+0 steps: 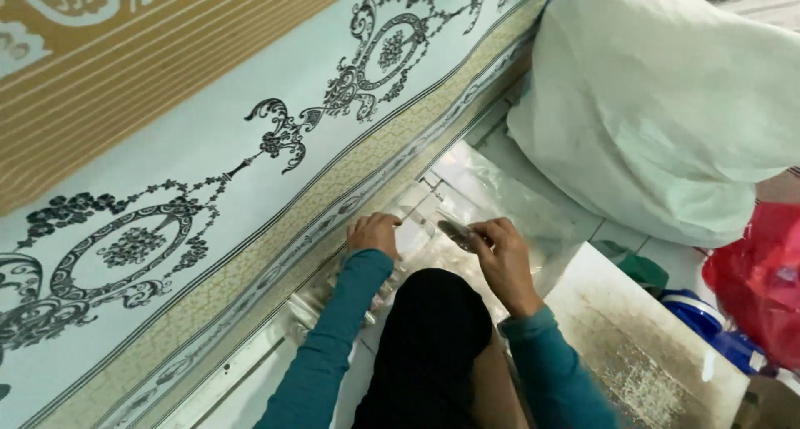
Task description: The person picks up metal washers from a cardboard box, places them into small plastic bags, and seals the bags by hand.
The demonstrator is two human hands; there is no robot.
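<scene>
patterned cloth (pixel 208 145), one clear plastic sheet (pixel 467 195) under two hands: left hand (pixel 374 233), right hand (pixel 500 254)

Soft, even daylight — bright, with no hard shadows. Glare flares off the clear plastic sheet (pixel 492 195) and pales the white sack (pixel 658 104) just above it. Below the sheet, the dark trouser knee (pixel 433 346) loses detail — focus is slightly soft throughout.

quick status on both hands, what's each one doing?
Left hand: fingers curled, pressing down on the clear plastic sheet beside the patterned fabric.
Right hand: closed, pinching a small dark object; what it is cannot be told.
</scene>
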